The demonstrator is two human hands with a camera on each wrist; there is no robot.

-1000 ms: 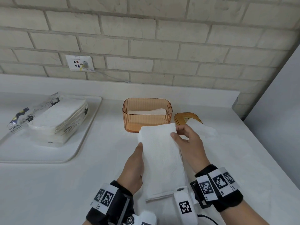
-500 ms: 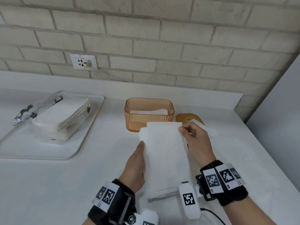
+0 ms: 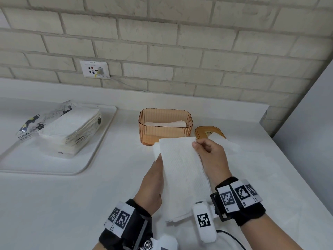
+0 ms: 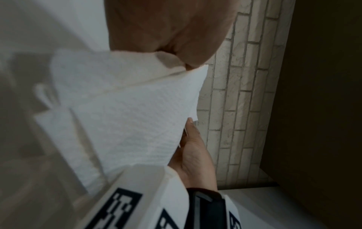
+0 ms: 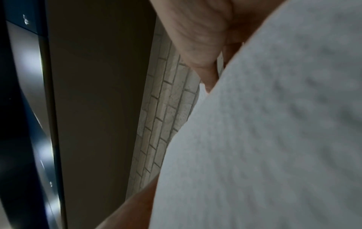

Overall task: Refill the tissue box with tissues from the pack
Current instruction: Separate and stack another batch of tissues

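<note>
A long, soft stack of white embossed tissues [image 3: 182, 175] is held just in front of the ribbed, translucent amber tissue box [image 3: 164, 126], its long axis running from the box back toward the person. It is supported along its left edge by the left hand [image 3: 153, 184], whose fingers lie beneath it, while its far right corner is pinched by the curled fingers of the right hand [image 3: 210, 156]. The crinkly clear plastic pack [image 3: 61, 129] lies on a white rounded tray [image 3: 59, 168] left of the box.

Tissue stack [image 3: 182, 170] nearer tissue box [image 3: 164, 126].
</note>
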